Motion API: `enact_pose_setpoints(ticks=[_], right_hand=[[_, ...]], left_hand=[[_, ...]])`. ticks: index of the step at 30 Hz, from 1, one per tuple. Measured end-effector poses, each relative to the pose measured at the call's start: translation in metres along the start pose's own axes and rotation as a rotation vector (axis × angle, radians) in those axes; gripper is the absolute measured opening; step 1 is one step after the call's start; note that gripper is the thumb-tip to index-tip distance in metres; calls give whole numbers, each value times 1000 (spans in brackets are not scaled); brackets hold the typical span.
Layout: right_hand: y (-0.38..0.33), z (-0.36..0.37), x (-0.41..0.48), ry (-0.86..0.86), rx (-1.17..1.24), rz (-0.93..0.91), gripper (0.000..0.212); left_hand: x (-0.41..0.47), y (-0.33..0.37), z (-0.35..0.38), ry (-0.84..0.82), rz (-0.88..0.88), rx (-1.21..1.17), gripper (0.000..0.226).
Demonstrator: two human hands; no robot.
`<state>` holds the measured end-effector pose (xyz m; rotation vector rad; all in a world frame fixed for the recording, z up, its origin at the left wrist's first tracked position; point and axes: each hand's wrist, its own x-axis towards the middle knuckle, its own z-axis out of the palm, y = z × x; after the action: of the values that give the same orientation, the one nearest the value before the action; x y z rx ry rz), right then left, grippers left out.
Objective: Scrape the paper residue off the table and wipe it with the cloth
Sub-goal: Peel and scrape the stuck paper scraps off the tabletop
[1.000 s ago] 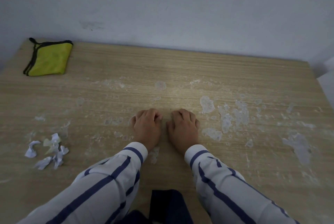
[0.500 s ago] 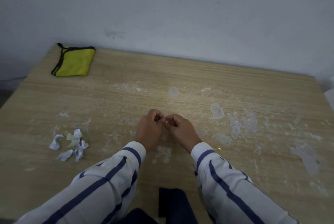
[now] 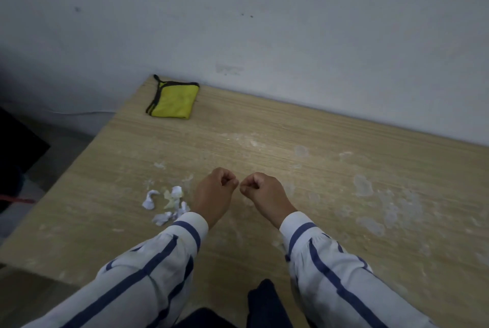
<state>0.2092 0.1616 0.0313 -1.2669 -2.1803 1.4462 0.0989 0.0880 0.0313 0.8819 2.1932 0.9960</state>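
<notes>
My left hand (image 3: 214, 192) and my right hand (image 3: 262, 191) hover close together over the middle of the wooden table (image 3: 264, 129), fingers curled, thumbs and forefingers nearly touching. Whether a scrap is pinched between them is too small to tell. Whitish paper residue (image 3: 363, 186) is stuck in patches across the right half of the table. A small heap of torn paper scraps (image 3: 166, 203) lies just left of my left wrist. The folded yellow cloth (image 3: 173, 100) with dark trim lies at the far left corner by the wall.
A grey wall (image 3: 264, 23) rises behind the table's far edge. The table's left edge (image 3: 79, 169) drops to the floor, with a dark object (image 3: 16, 147) beyond. Striped sleeves cover both forearms.
Both hands have lifted from flat on the table and curled into pinches facing each other. The camera has swung left, so the cloth and scraps now sit nearer the centre.
</notes>
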Motion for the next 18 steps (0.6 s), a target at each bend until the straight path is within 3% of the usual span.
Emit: enact_pose_setpoints(ticks=[12,15,18], right_hand=[[-68,100,24,-96,-50,-92,8],[-70,115,27,-99,-86,-93,4],[-71,123,27,-114,-102,-59,16]], left_hand=[[7,-61,-110,-131,-175,-89,21],[6,-72,-122,-149,-148,-63,21],[9,-80,-129,-191,-107,5,18]])
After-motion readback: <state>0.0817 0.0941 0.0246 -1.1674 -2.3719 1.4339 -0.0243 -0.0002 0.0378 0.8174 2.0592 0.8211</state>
